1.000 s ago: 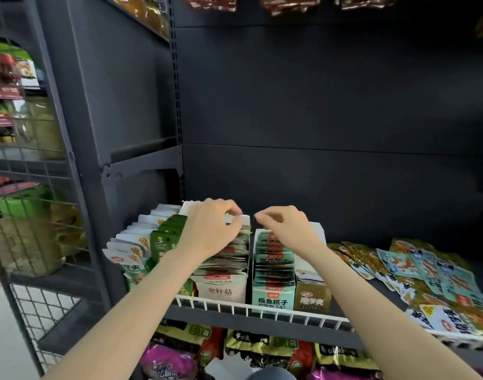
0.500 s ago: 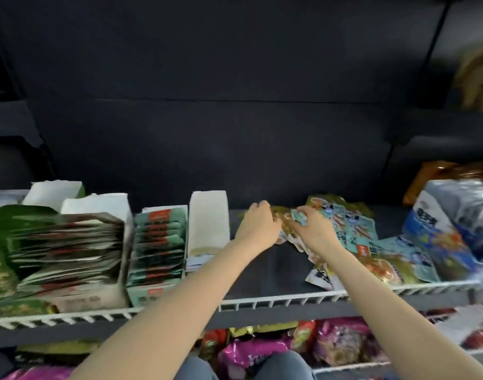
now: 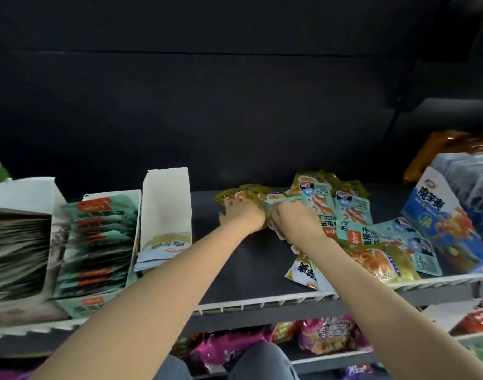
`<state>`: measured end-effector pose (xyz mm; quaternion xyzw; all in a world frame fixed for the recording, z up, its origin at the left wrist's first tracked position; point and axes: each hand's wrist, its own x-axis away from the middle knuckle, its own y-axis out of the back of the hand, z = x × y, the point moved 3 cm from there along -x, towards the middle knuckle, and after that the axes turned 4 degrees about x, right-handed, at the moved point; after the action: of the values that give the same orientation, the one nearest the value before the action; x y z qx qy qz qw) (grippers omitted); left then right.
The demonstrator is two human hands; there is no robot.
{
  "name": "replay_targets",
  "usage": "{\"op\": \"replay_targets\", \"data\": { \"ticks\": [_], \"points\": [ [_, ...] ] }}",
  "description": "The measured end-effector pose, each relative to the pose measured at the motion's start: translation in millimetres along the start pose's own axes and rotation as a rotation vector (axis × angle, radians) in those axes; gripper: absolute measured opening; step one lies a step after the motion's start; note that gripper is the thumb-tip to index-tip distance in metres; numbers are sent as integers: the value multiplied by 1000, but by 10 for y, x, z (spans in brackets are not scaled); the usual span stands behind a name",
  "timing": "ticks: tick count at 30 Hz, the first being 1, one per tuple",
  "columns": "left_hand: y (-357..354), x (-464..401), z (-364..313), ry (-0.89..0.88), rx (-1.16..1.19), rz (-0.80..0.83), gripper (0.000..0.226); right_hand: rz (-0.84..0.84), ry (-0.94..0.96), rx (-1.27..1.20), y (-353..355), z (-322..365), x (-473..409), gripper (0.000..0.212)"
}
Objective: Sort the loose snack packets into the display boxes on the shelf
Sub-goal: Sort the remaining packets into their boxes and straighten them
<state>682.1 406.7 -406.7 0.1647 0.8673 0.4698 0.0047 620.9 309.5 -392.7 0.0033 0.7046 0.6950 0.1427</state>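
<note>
A heap of loose snack packets (image 3: pixel 352 218), olive-gold and light blue, lies on the dark shelf (image 3: pixel 243 272) right of centre. My left hand (image 3: pixel 244 218) rests with curled fingers on the olive-gold packets (image 3: pixel 236 193) at the heap's left end. Beside it, my right hand (image 3: pixel 295 222) has its fingers curled round a light blue packet (image 3: pixel 280 201). To the left stand display boxes: a teal box (image 3: pixel 98 239) full of packets, a nearly empty white-flapped box (image 3: pixel 166 215), and a grey-packet box (image 3: pixel 15 242).
A blue display box (image 3: pixel 440 215) leans at the right end, orange bags (image 3: pixel 448 144) behind it. A white wire rail (image 3: pixel 262 301) runs along the shelf front. A lower shelf holds purple and red snack bags (image 3: pixel 325 333). The shelf back panel is dark.
The view has swung right from the boxes to the loose heap. Both hands left the box tops and reached onto the packets, closing in on them.
</note>
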Motion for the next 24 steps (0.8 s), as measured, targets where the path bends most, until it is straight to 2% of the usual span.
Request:
{"op": "replay_targets", "data": {
  "ticks": [2, 5, 7, 9, 11, 14, 17, 19, 21, 22, 24],
  "points": [
    [142, 116, -69, 17, 273, -74, 53, -62, 18, -176, 59, 6, 52, 27],
    [328, 346, -126, -25, 703, -73, 57, -204, 116, -486, 242, 38, 174, 25],
    [470, 464, -100, -85, 758, -133, 41, -198, 155, -697, 386, 98, 279, 26],
    [648, 580, -34, -100, 746, -235, 25, -142, 133, -829, 521, 171, 382, 47],
    [843, 733, 53, -89, 750, -280, 22, -114, 17, -979, 626, 236, 467, 65],
    [1099, 1009, 198, -164, 768, -293, 17, -53, -237, -1227, 724, 364, 553, 89],
    [1355, 1333, 346, -245, 826, -306, 13, 7, -346, -1544, 821, 605, 648, 103],
    [1533, 1523, 458, -290, 903, -295, 12, 9, -425, -1786, 910, 772, 686, 98],
    [1702, 1680, 603, -308, 927, -291, 11, 58, -441, -2041, 1007, 950, 727, 81],
    [1800, 1749, 704, -320, 864, -323, 11, 97, -396, -2088, 1058, 1069, 741, 62],
    [1950, 1807, 877, -360, 560, -427, 12, 76, -298, -1973, 1145, 1222, 741, 18]
  ]
}}
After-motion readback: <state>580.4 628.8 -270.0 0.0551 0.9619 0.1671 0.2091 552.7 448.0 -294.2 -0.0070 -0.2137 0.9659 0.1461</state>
